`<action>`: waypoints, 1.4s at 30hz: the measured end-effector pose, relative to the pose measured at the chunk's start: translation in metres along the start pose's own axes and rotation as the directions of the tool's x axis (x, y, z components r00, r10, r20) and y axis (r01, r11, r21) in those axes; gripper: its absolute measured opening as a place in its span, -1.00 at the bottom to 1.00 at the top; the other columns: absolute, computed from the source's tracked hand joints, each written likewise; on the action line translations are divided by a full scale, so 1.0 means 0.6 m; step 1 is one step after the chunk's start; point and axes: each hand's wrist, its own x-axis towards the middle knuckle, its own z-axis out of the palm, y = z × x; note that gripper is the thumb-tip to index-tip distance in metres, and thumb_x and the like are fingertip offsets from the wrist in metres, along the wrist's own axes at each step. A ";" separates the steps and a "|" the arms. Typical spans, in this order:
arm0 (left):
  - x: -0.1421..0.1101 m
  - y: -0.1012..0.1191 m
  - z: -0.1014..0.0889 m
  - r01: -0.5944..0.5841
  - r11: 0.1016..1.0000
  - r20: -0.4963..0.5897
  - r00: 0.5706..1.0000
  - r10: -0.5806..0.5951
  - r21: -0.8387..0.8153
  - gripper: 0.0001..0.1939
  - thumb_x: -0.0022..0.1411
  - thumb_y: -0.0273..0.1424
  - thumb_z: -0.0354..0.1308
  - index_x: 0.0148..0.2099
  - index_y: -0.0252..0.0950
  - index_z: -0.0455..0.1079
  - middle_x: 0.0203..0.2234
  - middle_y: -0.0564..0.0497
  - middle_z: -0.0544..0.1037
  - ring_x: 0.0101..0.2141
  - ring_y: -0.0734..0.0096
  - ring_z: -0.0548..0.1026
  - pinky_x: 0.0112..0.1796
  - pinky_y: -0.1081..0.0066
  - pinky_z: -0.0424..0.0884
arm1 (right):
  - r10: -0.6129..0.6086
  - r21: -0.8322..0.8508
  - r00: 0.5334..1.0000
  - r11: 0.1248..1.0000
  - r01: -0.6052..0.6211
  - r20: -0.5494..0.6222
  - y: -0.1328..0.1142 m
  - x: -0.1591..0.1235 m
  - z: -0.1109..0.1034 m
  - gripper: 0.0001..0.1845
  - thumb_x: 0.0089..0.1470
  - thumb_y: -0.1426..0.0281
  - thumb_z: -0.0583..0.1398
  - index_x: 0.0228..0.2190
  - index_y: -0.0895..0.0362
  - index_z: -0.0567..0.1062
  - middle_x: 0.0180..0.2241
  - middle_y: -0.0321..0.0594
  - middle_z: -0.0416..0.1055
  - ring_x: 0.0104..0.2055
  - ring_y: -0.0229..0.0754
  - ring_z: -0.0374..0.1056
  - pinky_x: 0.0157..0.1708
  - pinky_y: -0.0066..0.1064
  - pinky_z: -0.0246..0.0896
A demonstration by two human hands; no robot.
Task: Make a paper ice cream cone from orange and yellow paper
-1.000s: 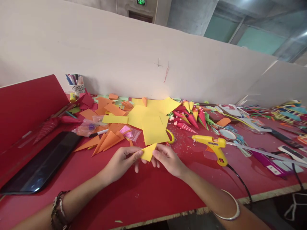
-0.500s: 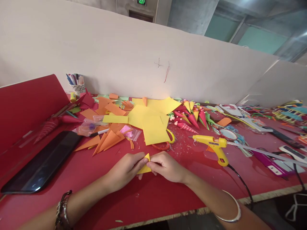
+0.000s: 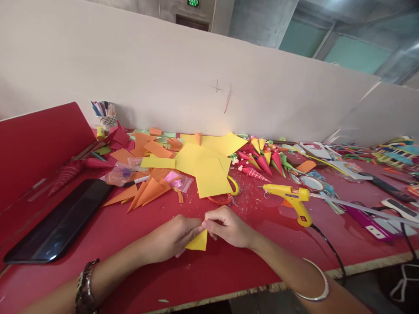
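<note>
A small yellow paper piece (image 3: 198, 241) is pinched between both my hands low over the red table (image 3: 229, 270). My left hand (image 3: 175, 237) grips its left side with fingers curled. My right hand (image 3: 227, 226) pinches its upper edge with thumb and fingertips pressed together. The paper hangs below my fingers, partly hidden by them. Just beyond my hands lie larger yellow sheets (image 3: 209, 168), and red-handled scissors (image 3: 221, 199) peek out from under them.
A yellow glue gun (image 3: 290, 196) with a black cord stands to the right. Orange paper cones (image 3: 147, 192) lie at left, pink and yellow cones (image 3: 258, 159) behind. A black tablet (image 3: 55, 226) lies far left, a pen cup (image 3: 104, 114) by the wall.
My hands came down toward me from above the table and closed together. The yellow piece, held up as an open triangle before, now hangs smaller below my fingers.
</note>
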 end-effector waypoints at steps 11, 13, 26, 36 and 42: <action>0.007 0.000 0.003 -0.062 0.998 -0.093 0.994 0.065 0.032 -0.60 0.26 -0.23 -0.23 -0.54 -0.31 0.14 -0.80 0.17 0.20 -0.73 0.63 0.15 -0.63 0.59 0.08 | -0.068 -0.155 0.988 0.987 0.046 -0.138 -0.008 0.000 -0.001 -0.57 0.07 0.37 -0.02 -0.71 0.14 -0.10 -0.70 -0.43 -0.20 -0.64 -0.43 -0.20 -0.64 -0.50 -0.28; 0.007 0.000 0.004 -0.033 0.999 -0.109 0.994 0.032 -0.010 -0.59 0.26 -0.21 -0.23 -0.56 -0.31 0.11 -0.82 0.18 0.20 -0.73 0.63 0.17 -0.60 0.60 0.12 | -0.042 -0.137 0.980 0.990 0.015 -0.194 -0.007 -0.001 -0.002 -0.56 0.09 0.33 -0.03 -0.71 0.14 -0.09 -0.70 -0.43 -0.19 -0.64 -0.43 -0.18 -0.64 -0.50 -0.26; 0.008 -0.004 0.003 -0.066 0.977 -0.112 0.993 0.043 -0.204 -0.56 0.26 -0.19 -0.26 -0.34 -0.37 0.33 -0.83 0.22 0.15 -0.80 0.67 0.10 -0.65 0.62 0.12 | -0.005 -0.108 0.996 0.994 -0.004 -0.088 -0.001 -0.003 0.008 -0.55 0.13 0.26 -0.05 -0.70 0.19 0.25 -0.71 -0.33 0.20 -0.64 -0.41 0.15 -0.60 -0.57 0.03; 0.008 -0.008 0.000 -0.022 0.983 -0.187 0.982 -0.012 -0.180 -0.59 0.24 -0.15 -0.24 -0.50 -0.31 0.16 -0.87 0.25 0.13 -0.81 0.65 0.08 -0.67 0.60 0.07 | -0.030 -0.141 0.998 0.989 0.036 0.048 -0.004 -0.003 0.003 -0.64 0.10 0.34 -0.03 -0.67 0.18 0.22 -0.68 -0.37 0.14 -0.62 -0.42 0.07 -0.59 -0.55 -0.03; 0.011 -0.016 -0.005 -0.063 0.988 -0.247 0.969 0.028 -0.138 -0.58 0.21 -0.13 -0.17 -0.56 -0.30 0.12 -0.88 0.23 0.14 -0.80 0.67 0.08 -0.66 0.59 0.05 | -0.032 -0.056 0.999 0.998 0.033 0.016 0.001 -0.004 0.005 -0.59 0.13 0.30 -0.05 -0.68 0.18 0.24 -0.70 -0.37 0.13 -0.63 -0.42 0.07 -0.58 -0.55 -0.02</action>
